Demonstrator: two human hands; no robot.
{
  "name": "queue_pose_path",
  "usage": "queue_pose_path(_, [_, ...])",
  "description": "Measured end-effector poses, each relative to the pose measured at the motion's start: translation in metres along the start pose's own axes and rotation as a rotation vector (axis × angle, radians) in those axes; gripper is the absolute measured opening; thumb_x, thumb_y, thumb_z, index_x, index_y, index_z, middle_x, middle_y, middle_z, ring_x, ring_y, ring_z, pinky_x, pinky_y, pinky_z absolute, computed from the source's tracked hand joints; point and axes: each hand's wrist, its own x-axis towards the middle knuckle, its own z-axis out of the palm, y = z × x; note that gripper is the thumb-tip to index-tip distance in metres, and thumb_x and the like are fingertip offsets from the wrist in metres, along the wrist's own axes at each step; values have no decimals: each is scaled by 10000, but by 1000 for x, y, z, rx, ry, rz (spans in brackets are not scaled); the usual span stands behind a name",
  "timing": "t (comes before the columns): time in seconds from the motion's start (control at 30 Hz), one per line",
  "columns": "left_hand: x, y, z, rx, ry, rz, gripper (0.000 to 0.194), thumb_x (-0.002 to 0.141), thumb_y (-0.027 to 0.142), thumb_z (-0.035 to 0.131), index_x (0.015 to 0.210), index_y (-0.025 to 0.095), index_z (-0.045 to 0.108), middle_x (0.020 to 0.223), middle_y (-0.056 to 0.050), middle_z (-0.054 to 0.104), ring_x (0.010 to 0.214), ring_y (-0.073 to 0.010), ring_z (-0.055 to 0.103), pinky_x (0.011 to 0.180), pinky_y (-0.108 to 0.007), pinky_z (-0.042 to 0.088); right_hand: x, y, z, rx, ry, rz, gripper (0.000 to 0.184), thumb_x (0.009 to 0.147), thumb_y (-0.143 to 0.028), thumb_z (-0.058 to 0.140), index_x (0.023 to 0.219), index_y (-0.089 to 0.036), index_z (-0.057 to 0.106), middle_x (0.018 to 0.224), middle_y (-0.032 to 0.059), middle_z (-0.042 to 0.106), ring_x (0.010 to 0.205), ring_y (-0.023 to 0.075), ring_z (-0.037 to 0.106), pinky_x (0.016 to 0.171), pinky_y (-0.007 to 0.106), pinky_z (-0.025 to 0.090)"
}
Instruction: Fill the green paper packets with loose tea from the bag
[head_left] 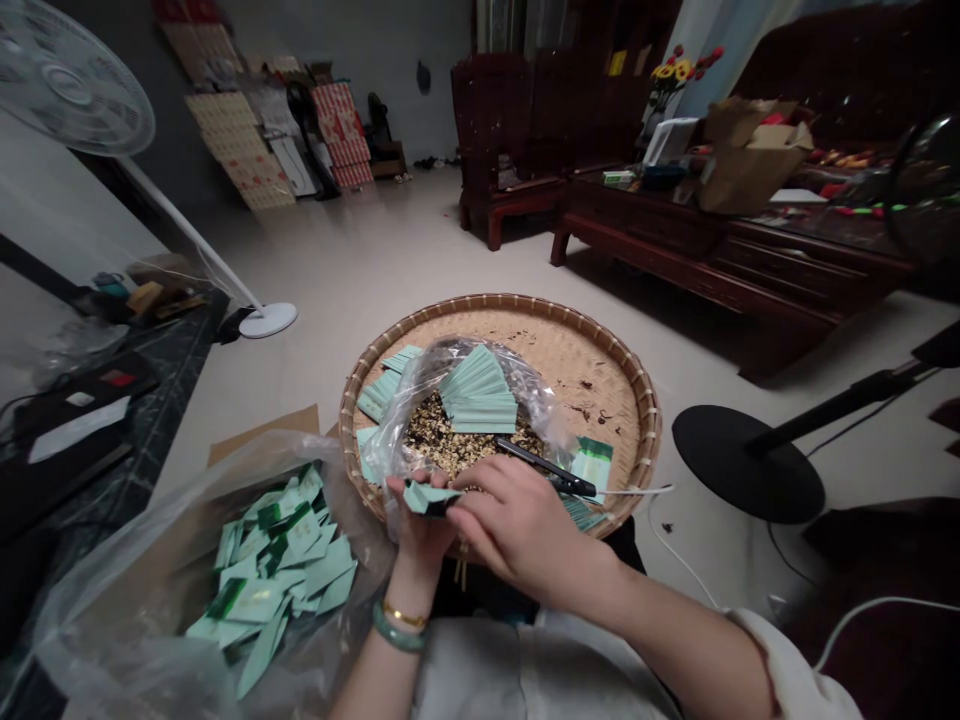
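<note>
Tray [540,335], then a bag [142,560] off its left edge. Left hand's [424,535] gripping, right hand's [525,520] touching, can't tell if pinching. Black tool [546,466] toward the near-right edge. They're on an opened packet [424,496], near-left edge.

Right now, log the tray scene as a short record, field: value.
left hand: holds pale green packet
right hand: fingers at that packet's edge, grip unclear
tray: round, woven
in tray: open clear bag of loose dark-and-pale mix
on mix: fanned packet stack
corded tool: black, across bag's near right side
left of tray: plastic liner with heaped packets
</note>
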Motion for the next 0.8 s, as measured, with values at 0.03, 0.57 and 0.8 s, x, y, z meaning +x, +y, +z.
queue_pose_path(0.03, [1, 3, 3, -63, 7, 9, 448, 727, 697, 526, 696, 259, 614, 668, 10, 646, 670, -167, 620, 630, -299, 557, 2, 7, -1, 13, -2, 44, 255, 916, -243, 449, 855, -185, 689, 900, 100, 680, 821, 210, 585, 730, 338, 451])
queue_pose_path(0.57, [2, 21, 41, -188, 82, -53, 285, 795, 388, 652, 974, 167, 654, 955, -67, 718, 878, -201, 673, 790, -373, 571, 32, 90, 7, 474, -173, 388, 169, 718, -264, 644, 627, -129, 691, 588, -14, 628, 599, 127, 548, 542, 194, 381])
queue_pose_path(0.8, [5, 15, 41, -314, 126, -171, 258, 875, 407, 531, 979, 191, 626, 871, -53, 717, 683, -166, 683, 545, -261, 574, 34, 73, -19, 429, -128, 381, 143, 792, -244, 586, 718, -160, 675, 701, 2, 653, 618, 106, 535, 535, 189, 362])
